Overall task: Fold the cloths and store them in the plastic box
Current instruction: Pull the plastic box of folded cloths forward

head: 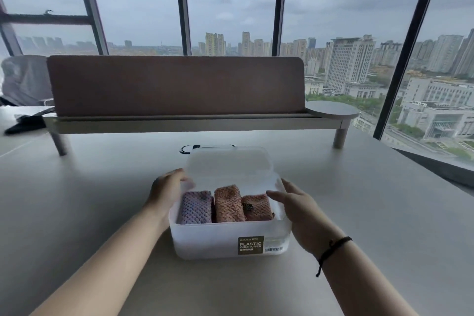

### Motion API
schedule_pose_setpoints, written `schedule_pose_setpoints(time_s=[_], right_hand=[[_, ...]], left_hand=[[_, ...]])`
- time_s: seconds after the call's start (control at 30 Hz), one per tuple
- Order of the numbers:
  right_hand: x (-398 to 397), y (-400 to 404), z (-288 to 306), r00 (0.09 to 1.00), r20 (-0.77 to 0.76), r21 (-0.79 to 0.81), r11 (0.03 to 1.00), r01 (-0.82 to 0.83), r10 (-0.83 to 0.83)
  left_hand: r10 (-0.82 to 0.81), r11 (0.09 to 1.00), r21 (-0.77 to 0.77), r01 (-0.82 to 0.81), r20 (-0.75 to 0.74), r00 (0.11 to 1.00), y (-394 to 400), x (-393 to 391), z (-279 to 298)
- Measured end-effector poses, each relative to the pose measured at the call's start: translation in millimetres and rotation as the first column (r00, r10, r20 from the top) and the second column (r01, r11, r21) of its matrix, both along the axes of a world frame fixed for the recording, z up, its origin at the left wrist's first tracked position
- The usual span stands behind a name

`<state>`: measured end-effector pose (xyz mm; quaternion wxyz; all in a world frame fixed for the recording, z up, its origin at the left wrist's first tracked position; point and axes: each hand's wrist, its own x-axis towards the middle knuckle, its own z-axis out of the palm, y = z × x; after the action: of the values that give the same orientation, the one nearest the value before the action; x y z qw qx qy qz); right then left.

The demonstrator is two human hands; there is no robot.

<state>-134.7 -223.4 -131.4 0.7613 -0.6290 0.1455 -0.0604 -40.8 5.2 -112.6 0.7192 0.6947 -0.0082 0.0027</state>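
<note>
A translucent plastic box with a "PLASTIC CONTAINER" label stands on the grey table in front of me. Inside it three folded cloths lie side by side: a purple cloth, a pink-orange cloth and a darker orange cloth. A translucent lid is tilted over the box's far half. My left hand grips the lid's left edge. My right hand holds the lid's right edge, thumb over the box's rim.
A brown desk divider on metal legs crosses the table behind the box, with a round grey shelf at its right end. A cable slot lies just behind the lid. Dark items lie at far left.
</note>
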Motion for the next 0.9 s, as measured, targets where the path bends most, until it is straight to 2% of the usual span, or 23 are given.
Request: schedule_pose_setpoints(time_s=[0.07, 0.2, 0.3, 0.37, 0.6, 0.8, 0.9], right_hand=[[4.5, 15.6, -4.0, 1.0, 0.014, 0.031, 1.0, -0.005, 0.005], [16.6, 26.5, -5.7, 0.994, -0.041, 0.157, 0.982, 0.109, -0.103], [23.4, 22.7, -9.7, 0.997, -0.042, 0.284, 0.956, 0.076, -0.067], [25.8, 22.8, -12.7, 0.997, -0.006, 0.285, 0.956, 0.072, -0.073], [30.0, 22.3, -19.0, 0.997, 0.06, 0.172, 0.984, 0.041, -0.052], [25.4, 18.4, -24.8, 0.993, 0.117, 0.417, 0.908, -0.024, -0.028], [19.3, 20.3, -24.0, 0.982, 0.183, 0.412, 0.904, -0.116, 0.043]], left_hand=[[-0.005, 0.997, -0.073, 0.004, -0.019, 1.0, 17.5, -4.8, -3.1], [-0.083, 0.97, -0.238, 0.055, -0.112, 0.99, 34.4, -1.6, -17.2], [-0.175, 0.917, -0.382, 0.114, -0.131, 0.976, 37.3, 2.1, -23.7], [-0.214, 0.887, -0.437, 0.148, -0.106, 0.971, 38.7, 2.2, -25.5], [-0.167, 0.867, -0.48, 0.131, -0.034, 0.985, 41.1, 5.9, -24.7], [-0.188, 0.84, -0.522, 0.149, -0.023, 0.982, 39.7, 4.0, -29.0], [-0.23, 0.845, -0.504, 0.176, -0.048, 0.972, 41.9, -1.3, -31.3]])
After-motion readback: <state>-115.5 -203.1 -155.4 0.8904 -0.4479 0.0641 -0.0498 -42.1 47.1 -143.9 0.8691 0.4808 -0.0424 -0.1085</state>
